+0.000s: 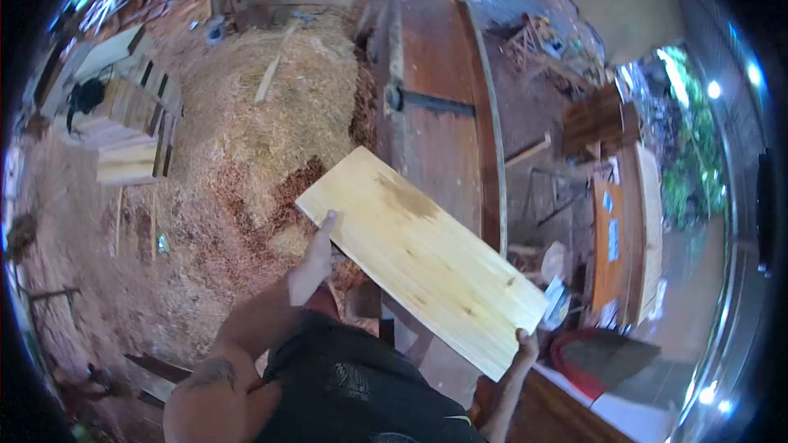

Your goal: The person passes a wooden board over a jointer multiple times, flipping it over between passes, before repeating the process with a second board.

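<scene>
The pale board (423,262), its long axis running from ten o'clock to four, lay between both clamped hands, the left hand (314,258) nearer ten, the right hand (524,353) at four

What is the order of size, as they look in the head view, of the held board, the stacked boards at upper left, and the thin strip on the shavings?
1. held board
2. stacked boards
3. thin strip
The held board looks nearest, so true sizes may differ.
</scene>
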`<action>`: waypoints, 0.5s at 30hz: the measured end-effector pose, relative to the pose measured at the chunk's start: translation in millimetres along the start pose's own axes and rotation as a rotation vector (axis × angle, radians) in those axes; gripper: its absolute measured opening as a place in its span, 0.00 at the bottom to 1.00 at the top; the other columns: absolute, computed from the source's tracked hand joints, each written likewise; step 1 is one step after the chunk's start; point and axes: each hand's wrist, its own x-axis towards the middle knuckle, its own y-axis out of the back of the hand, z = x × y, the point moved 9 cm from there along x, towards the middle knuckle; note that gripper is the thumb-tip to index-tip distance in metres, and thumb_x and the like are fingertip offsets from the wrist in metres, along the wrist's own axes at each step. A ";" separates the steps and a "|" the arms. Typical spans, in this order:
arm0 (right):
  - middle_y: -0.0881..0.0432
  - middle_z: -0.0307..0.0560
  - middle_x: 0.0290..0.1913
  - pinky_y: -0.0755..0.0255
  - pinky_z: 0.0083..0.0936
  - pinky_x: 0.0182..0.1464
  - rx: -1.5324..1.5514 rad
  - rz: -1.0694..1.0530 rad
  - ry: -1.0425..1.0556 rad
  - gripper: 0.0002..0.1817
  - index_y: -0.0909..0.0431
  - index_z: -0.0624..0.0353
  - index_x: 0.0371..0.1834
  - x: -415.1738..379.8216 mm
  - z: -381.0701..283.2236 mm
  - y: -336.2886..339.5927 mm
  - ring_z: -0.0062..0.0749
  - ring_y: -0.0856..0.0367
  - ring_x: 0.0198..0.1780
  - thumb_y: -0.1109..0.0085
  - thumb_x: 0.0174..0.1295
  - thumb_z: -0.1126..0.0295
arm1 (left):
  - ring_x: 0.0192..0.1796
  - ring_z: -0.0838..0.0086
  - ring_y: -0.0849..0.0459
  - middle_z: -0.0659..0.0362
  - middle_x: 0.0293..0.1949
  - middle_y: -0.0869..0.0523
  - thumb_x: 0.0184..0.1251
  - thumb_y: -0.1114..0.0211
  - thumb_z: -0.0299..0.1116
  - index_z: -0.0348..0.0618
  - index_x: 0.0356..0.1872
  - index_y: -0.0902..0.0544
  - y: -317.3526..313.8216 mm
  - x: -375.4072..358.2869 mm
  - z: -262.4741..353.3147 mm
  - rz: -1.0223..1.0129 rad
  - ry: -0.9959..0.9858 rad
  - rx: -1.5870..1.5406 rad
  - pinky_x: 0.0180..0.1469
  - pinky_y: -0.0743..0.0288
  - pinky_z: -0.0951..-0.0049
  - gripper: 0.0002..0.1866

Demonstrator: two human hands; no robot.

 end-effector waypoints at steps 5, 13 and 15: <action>0.19 0.64 0.67 0.25 0.47 0.73 0.563 0.178 -0.361 0.41 0.31 0.72 0.74 -132.8 127.1 63.5 0.54 0.17 0.65 0.35 0.58 0.62 | 0.54 0.60 0.08 0.49 0.54 0.10 0.76 0.32 0.53 0.42 0.69 0.22 -72.4 -61.0 0.9 0.015 -0.210 0.432 0.50 0.11 0.51 0.31; 0.19 0.65 0.67 0.24 0.49 0.72 0.635 0.357 -0.447 0.39 0.31 0.74 0.74 -250.5 306.9 170.8 0.56 0.17 0.66 0.37 0.61 0.61 | 0.55 0.60 0.10 0.45 0.57 0.12 0.72 0.26 0.43 0.27 0.69 0.26 -164.3 -90.3 -71.0 0.020 -0.306 0.913 0.53 0.14 0.59 0.35; 0.19 0.65 0.67 0.23 0.50 0.71 0.647 0.395 -0.480 0.39 0.31 0.73 0.74 -271.3 332.7 182.4 0.56 0.17 0.66 0.37 0.61 0.60 | 0.60 0.57 0.12 0.42 0.61 0.15 0.67 0.23 0.47 0.25 0.70 0.29 -180.0 -96.5 -93.0 -0.106 -0.257 0.906 0.58 0.16 0.57 0.41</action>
